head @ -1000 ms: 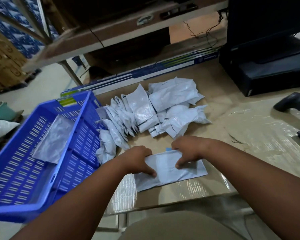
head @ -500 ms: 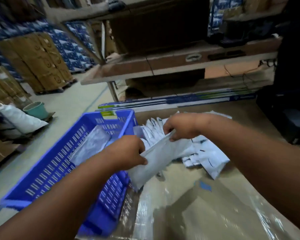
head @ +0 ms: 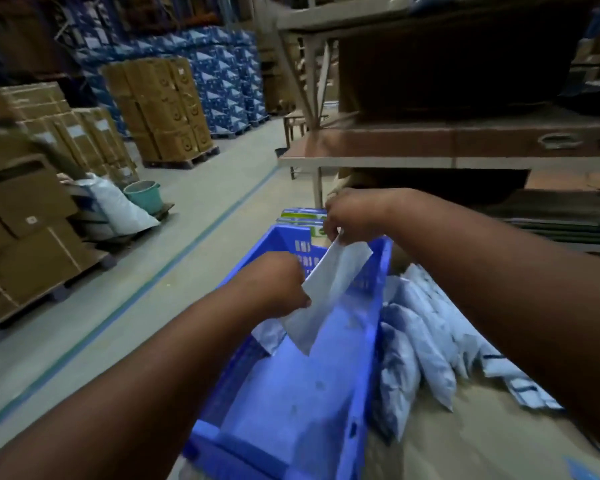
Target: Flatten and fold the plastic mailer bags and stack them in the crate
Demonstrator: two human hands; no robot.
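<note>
There is only the one view, worn on the person's head, looking forward and down over both forearms at the blue crate (head: pixel 368 341), which sits close below and just left of centre. Left of the crate it takes in the warehouse floor and stacked cartons (head: pixel 160 112) well beyond; behind the crate, a shelf unit (head: pixel 447 140) fills the upper right.

Dim warehouse, grey concrete floor (head: pixel 201 216) with a teal line (head: pixel 174 261) painted along the aisle. Brown cartons (head: pixel 160 109) stacked on pallets at left, blue printed boxes (head: pixel 222 84) behind them, a teal bucket (head: pixel 143 195), and wooden shelving (head: pixel 447 143) straight ahead.
</note>
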